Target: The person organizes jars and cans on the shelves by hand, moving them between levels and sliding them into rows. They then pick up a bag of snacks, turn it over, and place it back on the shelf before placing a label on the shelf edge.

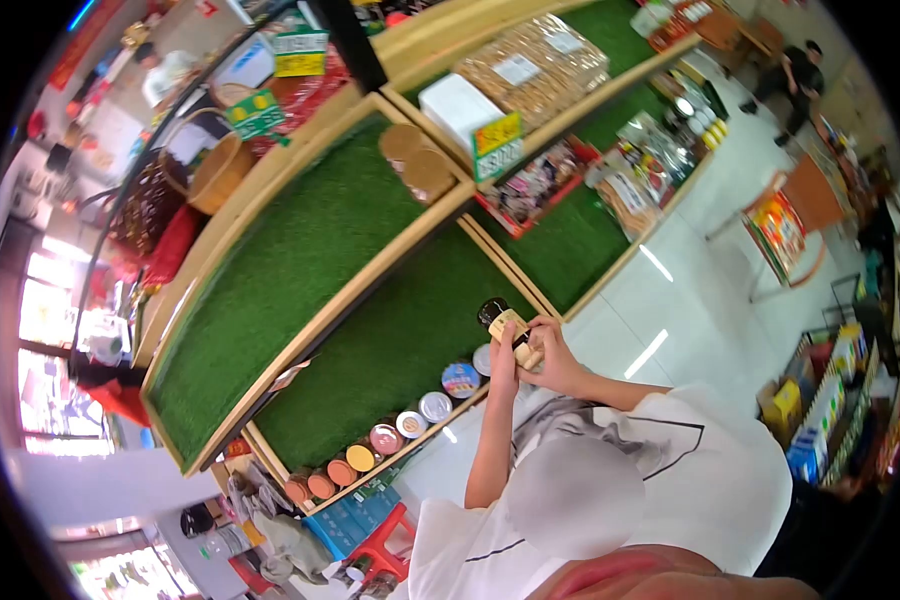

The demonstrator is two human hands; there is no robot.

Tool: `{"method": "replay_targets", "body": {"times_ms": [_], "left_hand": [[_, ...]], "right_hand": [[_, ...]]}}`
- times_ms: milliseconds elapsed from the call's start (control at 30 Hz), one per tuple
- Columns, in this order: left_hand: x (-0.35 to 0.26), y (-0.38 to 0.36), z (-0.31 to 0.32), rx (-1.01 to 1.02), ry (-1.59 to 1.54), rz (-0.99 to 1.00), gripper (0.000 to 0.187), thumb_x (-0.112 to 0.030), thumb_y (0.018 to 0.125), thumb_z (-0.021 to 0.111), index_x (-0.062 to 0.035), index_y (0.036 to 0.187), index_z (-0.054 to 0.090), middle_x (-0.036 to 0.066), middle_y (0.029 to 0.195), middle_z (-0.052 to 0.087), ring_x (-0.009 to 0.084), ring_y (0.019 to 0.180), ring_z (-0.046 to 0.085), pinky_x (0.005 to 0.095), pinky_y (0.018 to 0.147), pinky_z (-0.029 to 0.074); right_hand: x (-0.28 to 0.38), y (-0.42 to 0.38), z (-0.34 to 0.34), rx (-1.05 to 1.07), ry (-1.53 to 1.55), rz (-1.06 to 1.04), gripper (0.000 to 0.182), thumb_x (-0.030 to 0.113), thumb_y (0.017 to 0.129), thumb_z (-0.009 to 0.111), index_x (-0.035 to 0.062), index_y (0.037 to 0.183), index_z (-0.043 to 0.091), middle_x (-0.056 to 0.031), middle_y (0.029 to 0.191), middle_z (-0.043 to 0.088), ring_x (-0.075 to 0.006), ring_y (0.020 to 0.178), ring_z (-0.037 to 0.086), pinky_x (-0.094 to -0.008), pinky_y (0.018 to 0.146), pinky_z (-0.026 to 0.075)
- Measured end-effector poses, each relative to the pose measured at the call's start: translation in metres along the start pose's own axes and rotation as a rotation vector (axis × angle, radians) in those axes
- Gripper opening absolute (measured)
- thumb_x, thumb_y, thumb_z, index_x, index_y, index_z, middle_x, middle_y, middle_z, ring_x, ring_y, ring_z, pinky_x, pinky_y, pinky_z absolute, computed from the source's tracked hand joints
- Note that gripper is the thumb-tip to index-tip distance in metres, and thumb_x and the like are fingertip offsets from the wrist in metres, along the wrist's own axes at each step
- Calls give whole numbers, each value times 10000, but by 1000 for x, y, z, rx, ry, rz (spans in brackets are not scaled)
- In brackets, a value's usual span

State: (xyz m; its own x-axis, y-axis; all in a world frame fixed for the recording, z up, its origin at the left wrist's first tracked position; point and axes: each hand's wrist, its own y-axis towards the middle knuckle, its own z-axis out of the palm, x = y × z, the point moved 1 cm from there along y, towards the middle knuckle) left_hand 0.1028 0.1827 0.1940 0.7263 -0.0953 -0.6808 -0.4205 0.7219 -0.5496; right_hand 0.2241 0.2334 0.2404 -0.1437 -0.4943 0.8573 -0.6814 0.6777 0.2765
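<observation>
A small jar (pixel 511 326) with a dark top and a cream label is held up in front of my chest, over the front edge of the lower green shelf. My left hand (pixel 505 352) is closed around its near side. My right hand (pixel 554 362) has its fingers bent against the lower part of the same jar. Just left of my hands, a jar with a blue lid (pixel 460 380) stands at the shelf's front edge. The row goes on with a silver-lidded jar (pixel 435 406), a yellow-lidded jar (pixel 360 458) and several orange-lidded ones.
A turf-lined wooden display shelf (pixel 270 290) rises before me. Packed goods (pixel 535 70) and a price sign (pixel 497 145) sit higher up. A red stool (pixel 385 545) is at lower left, a chair (pixel 795 215) at right. A person (pixel 795 85) sits farther back.
</observation>
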Motion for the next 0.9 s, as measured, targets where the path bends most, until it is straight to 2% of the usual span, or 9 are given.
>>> {"method": "replay_targets", "body": {"times_ms": [133, 267, 367, 433, 500, 700, 767, 833, 900], "left_hand": [[44, -3, 8, 33, -162, -137, 428, -374, 1003, 573, -13, 1233, 569, 108, 1096, 674, 216, 957, 691, 338, 801, 586], [75, 12, -6, -13, -115, -232, 421, -362, 988, 606, -11, 1220, 586, 90, 1094, 674, 187, 946, 685, 331, 795, 579], [79, 13, -7, 1, -41, -286, 356, -340, 1007, 581, -55, 1218, 605, 62, 1117, 686, 180, 1001, 668, 315, 861, 544], [77, 12, -8, 0, 129, -415, 454, -483, 988, 562, -115, 1249, 616, 35, 1138, 685, 153, 1017, 659, 346, 878, 543], [75, 7, -1, 19, 177, -452, 523, -559, 980, 521, -102, 1213, 624, 24, 1057, 699, 151, 903, 675, 298, 761, 536], [130, 33, -12, 100, 106, -466, 714, -725, 952, 403, -121, 1285, 584, 70, 1144, 670, 222, 998, 637, 372, 844, 525], [144, 54, -16, 5, 28, -585, 667, -694, 958, 445, -165, 1355, 536, 40, 1212, 650, 226, 1073, 616, 399, 903, 515], [133, 61, -7, -37, -62, -567, 614, -657, 962, 484, -187, 1354, 534, 23, 1216, 639, 214, 1089, 611, 394, 922, 512], [109, 65, 11, -83, -138, -503, 593, -649, 952, 500, -187, 1319, 556, 25, 1206, 624, 211, 1081, 606, 382, 924, 511]], "right_hand": [[-12, -18, -11, 17, -53, 235, 776, 264, 700, 836, 8, 1326, 455, -246, 1257, 497, -423, 1153, 529, -442, 999, 463], [-42, -26, -14, 235, 28, 593, 776, 383, 726, 785, -16, 1330, 505, -257, 1093, 678, -420, 1001, 674, -446, 874, 539], [-50, -30, -17, 293, -56, 633, 767, 367, 755, 788, -19, 1346, 489, -249, 1027, 702, -382, 952, 708, -410, 826, 559], [-56, -30, -16, 268, -17, 738, 675, 387, 774, 760, -19, 1272, 555, -246, 1026, 707, -373, 956, 713, -407, 826, 560], [-67, -26, -15, 277, 15, 860, 620, 396, 784, 746, -22, 1217, 596, -236, 1027, 712, -359, 957, 716, -400, 826, 560], [-114, -22, -3, 158, 94, 867, 541, 438, 867, 716, -37, 1117, 654, -137, 955, 722, -205, 870, 684, -355, 763, 549], [-137, -19, 6, 123, 338, 966, 547, 434, 866, 743, -43, 1119, 661, -145, 954, 714, -235, 882, 687, -364, 770, 560], [-171, -20, 18, 104, 126, 995, 573, 399, 870, 747, -62, 1186, 621, -191, 1082, 691, -251, 970, 685, -365, 761, 571], [-171, -6, 21, 57, 234, 1010, 680, 490, 795, 757, -63, 1171, 637, -251, 1102, 699, -335, 1031, 692, -438, 807, 561]]}}
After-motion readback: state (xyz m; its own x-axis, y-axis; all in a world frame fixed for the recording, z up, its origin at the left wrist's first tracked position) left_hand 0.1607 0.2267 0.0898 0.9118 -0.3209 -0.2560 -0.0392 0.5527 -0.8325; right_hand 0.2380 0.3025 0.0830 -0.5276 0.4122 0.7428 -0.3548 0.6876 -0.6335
